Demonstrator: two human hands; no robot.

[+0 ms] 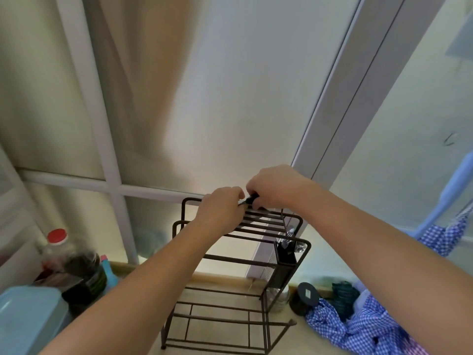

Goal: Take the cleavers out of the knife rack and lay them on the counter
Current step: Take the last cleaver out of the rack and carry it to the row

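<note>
A dark metal wire knife rack (261, 260) stands on the beige counter (294, 336) in front of a frosted window. Both my hands are at the rack's top rear slots. My right hand (276, 187) is closed around a black cleaver handle (252, 198) that pokes up from the slots. My left hand (220, 210) rests on the top bars just left of that handle, its fingers curled and touching it. The blades are hidden by my hands and the bars.
A small black holder with utensils (288, 249) hangs on the rack's right side. A red-capped bottle (57, 242), dark jars and a light blue tub (28, 316) sit at the left. A black round lid (307, 294) and blue checked cloth (363, 326) lie at the right.
</note>
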